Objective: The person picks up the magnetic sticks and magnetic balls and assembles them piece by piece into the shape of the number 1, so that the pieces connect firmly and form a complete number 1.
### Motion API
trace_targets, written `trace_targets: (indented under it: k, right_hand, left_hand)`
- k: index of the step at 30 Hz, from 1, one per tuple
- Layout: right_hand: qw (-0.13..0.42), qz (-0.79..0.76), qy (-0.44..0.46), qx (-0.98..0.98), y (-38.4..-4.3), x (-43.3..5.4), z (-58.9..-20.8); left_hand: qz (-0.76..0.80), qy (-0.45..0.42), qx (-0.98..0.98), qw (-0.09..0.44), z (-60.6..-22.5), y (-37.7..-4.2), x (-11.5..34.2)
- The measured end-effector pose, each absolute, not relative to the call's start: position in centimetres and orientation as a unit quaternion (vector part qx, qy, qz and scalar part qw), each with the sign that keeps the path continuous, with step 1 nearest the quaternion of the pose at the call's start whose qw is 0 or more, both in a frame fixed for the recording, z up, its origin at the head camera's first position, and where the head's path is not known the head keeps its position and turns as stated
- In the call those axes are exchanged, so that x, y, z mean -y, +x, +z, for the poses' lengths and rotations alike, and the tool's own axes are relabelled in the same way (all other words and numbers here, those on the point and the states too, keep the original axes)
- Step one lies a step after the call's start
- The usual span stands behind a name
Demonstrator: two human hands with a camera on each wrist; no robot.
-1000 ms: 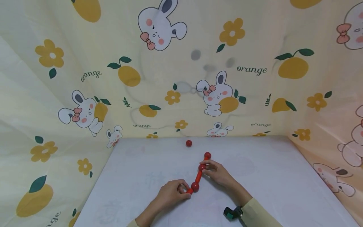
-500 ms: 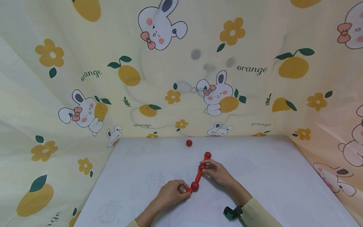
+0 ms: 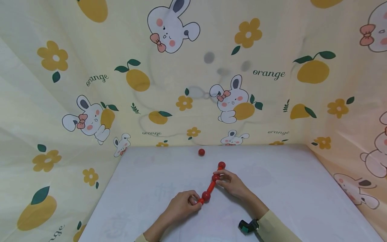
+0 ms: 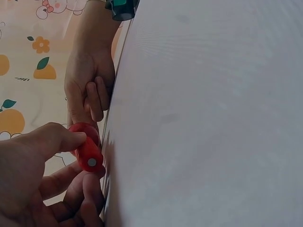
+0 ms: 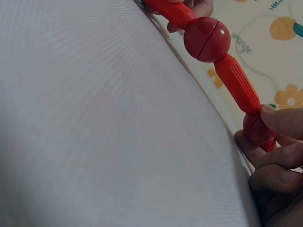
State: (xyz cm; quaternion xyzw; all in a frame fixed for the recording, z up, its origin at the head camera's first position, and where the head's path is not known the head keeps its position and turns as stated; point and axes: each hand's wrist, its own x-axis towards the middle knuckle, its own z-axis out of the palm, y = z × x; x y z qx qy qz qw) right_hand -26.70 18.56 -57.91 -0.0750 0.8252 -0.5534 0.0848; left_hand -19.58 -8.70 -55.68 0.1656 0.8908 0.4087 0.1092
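Note:
A chain of red balls and orange-red rods runs diagonally across the middle of the head view. My left hand (image 3: 182, 205) pinches the near end rod (image 3: 201, 201) between thumb and fingers; a small silvery dot marks its free end in the left wrist view. That rod meets a red ball (image 5: 207, 39), from which a ridged rod (image 5: 237, 84) leads to a second ball (image 5: 258, 127). Thumb and fingers of my right hand (image 3: 232, 185) grip this second ball. Beyond it, a short stretch of rod, partly hidden by fingers, ends in the far ball (image 3: 221, 165).
A loose red ball (image 3: 201, 152) lies near the back edge of the white table (image 3: 145, 174). Behind and beside the table hangs a patterned curtain (image 3: 169, 74) with rabbits and oranges. A black device (image 3: 248, 227) sits at the right wrist.
My left hand, with its rod and the adjoining ball, has shifted slightly left and away from me. The right hand and the loose ball stay in place.

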Motion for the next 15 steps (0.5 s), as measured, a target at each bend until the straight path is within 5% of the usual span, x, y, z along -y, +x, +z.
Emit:
trace_targets:
  k: [15]
  right_hand:
    - [0.087, -0.557, -0.099, -0.820, -26.50, -18.74, -57.67]
  left_hand:
    - [0.423, 0.153, -0.886, 0.111, -55.90, -19.96, 9.04]
